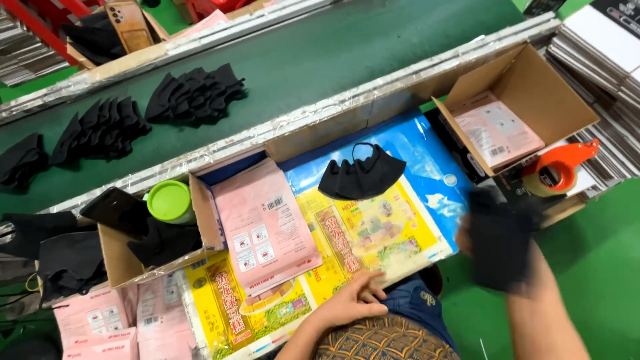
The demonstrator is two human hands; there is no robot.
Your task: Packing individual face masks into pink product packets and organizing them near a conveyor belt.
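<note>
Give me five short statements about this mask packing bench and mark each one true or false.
1. The right hand grips a bunch of black masks. True, though motion blurs them.
2. The left hand holds a pink pouch. False: it rests empty on the yellow printed sheet.
3. A single black face mask lies on the blue and yellow sheets. True.
4. The green conveyor belt carries white masks. False: the mask piles on it are black.
5. The orange tape dispenser sits inside the open cardboard box. False: it lies outside, beside the box; a pink pouch is inside.
</note>
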